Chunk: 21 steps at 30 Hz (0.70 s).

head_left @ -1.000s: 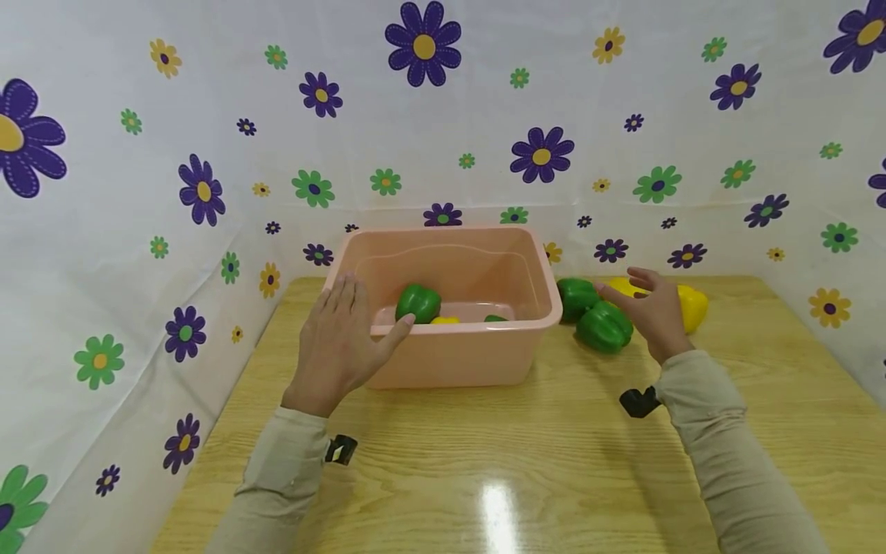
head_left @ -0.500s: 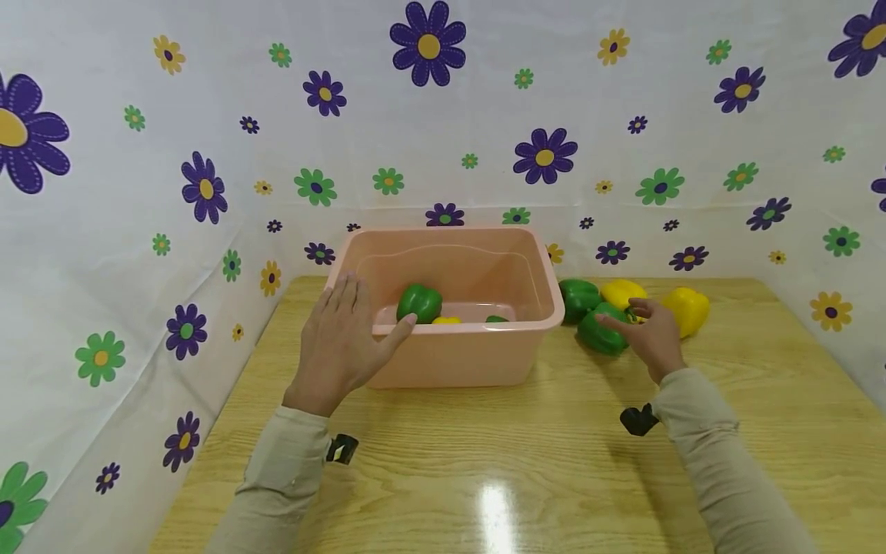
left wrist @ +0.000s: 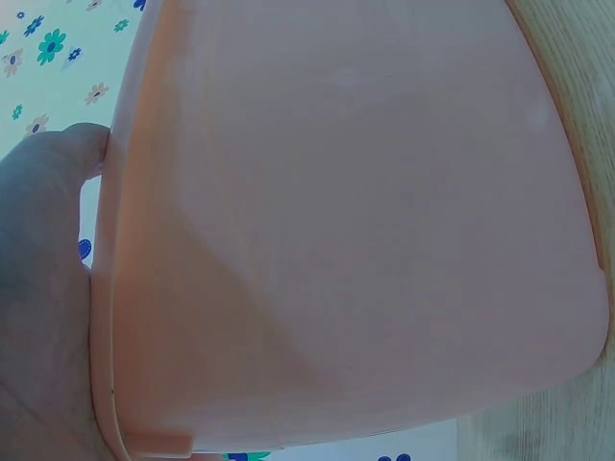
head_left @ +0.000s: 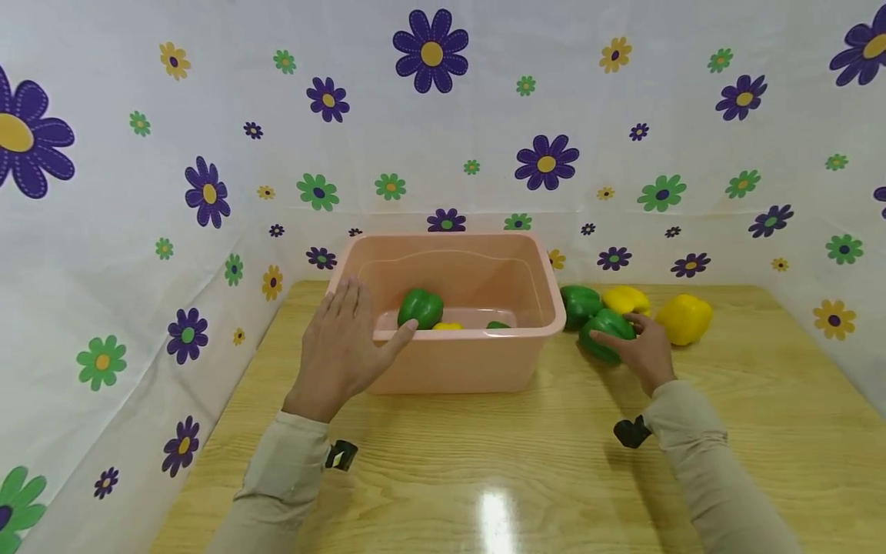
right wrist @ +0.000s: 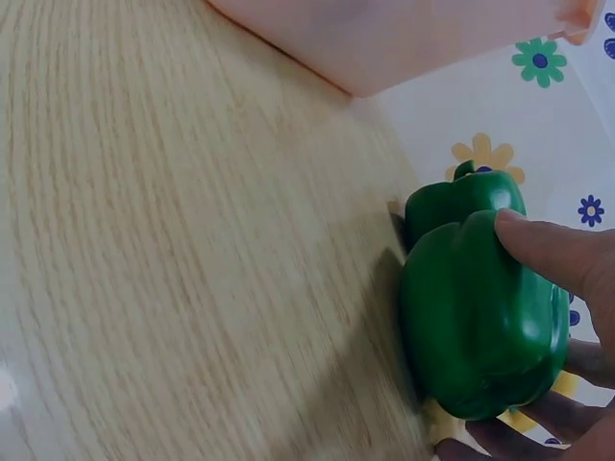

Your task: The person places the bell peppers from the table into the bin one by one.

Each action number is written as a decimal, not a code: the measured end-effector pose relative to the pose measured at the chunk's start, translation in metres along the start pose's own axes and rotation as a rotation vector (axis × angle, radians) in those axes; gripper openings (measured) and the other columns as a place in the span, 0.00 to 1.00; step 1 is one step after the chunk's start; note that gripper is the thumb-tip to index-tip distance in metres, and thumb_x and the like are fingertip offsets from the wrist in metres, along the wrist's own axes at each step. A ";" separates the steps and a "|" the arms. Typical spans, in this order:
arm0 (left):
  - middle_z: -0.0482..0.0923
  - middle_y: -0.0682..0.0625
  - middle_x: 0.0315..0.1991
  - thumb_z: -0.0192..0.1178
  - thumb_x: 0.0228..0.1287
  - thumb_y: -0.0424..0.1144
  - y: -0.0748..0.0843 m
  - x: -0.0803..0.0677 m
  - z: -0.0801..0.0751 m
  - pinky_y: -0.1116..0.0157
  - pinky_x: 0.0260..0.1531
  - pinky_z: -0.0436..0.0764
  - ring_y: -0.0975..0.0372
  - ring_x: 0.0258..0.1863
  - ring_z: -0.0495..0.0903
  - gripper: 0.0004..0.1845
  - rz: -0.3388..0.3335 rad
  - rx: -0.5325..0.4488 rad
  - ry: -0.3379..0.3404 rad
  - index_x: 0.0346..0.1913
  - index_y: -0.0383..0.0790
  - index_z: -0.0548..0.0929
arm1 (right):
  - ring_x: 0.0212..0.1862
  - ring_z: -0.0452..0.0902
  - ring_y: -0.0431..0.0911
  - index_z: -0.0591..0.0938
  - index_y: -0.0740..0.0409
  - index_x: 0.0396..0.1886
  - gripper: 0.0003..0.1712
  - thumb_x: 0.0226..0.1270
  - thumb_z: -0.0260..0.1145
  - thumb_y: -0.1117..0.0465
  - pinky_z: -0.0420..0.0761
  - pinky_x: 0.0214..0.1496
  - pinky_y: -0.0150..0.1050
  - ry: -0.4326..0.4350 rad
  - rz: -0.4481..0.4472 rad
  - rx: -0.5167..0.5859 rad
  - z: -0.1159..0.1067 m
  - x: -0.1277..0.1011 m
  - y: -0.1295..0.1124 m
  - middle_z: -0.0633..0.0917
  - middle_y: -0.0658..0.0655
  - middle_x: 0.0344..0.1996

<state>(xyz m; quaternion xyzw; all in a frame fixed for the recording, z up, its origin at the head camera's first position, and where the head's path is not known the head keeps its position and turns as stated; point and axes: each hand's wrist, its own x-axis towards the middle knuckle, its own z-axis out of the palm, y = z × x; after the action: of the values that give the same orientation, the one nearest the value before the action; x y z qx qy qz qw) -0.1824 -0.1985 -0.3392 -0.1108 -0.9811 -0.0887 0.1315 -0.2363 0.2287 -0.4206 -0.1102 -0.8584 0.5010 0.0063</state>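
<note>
My left hand (head_left: 339,338) lies with straight fingers on the left front corner of a pink plastic bin (head_left: 457,365), thumb spread along the rim. In the left wrist view that hand (left wrist: 43,259) sits against the rim beside the bin's wall. To the bin's right, my right hand (head_left: 644,354) grips the nearest green bell pepper (head_left: 604,323). The right wrist view shows the thumb on the upper side of this pepper (right wrist: 471,307) and the fingers curled round its far side. A second green bell pepper (head_left: 578,306) touches it from behind.
Two yellow bell peppers, one behind (head_left: 625,300) and one at the right (head_left: 684,319), lie on the wooden table (head_left: 429,462). Inside the bin are a green pepper (head_left: 420,308), part of a yellow one (head_left: 447,326) and a bit of green (head_left: 497,325). Flowered cloth (head_left: 415,123) hangs behind.
My right hand has come down and toward me from above the yellow peppers, and its fingers have closed round the front green pepper. The left hand stays on the bin.
</note>
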 end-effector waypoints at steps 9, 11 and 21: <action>0.56 0.29 0.76 0.43 0.67 0.75 0.000 0.000 0.002 0.48 0.77 0.52 0.42 0.77 0.54 0.57 0.009 0.009 0.023 0.74 0.22 0.60 | 0.72 0.59 0.66 0.55 0.71 0.78 0.55 0.66 0.73 0.48 0.63 0.74 0.61 -0.017 0.024 0.002 0.001 0.001 0.002 0.59 0.75 0.75; 0.56 0.29 0.76 0.43 0.68 0.75 0.000 0.000 0.001 0.47 0.77 0.51 0.41 0.77 0.54 0.57 0.008 0.009 0.018 0.74 0.21 0.59 | 0.72 0.58 0.67 0.53 0.71 0.78 0.55 0.66 0.73 0.48 0.63 0.74 0.61 -0.033 0.029 -0.001 0.000 0.001 0.002 0.58 0.75 0.75; 0.57 0.29 0.75 0.43 0.68 0.74 0.000 0.001 0.001 0.47 0.76 0.52 0.41 0.77 0.55 0.56 0.012 0.012 0.027 0.74 0.22 0.59 | 0.68 0.61 0.66 0.53 0.72 0.78 0.57 0.66 0.71 0.44 0.69 0.70 0.60 -0.113 0.049 0.002 -0.006 0.005 0.005 0.59 0.77 0.72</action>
<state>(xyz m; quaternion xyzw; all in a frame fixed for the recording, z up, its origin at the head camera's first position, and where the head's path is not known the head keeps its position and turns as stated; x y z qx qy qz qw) -0.1831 -0.1978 -0.3402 -0.1147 -0.9790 -0.0836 0.1460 -0.2393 0.2375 -0.4221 -0.1029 -0.8538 0.5074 -0.0543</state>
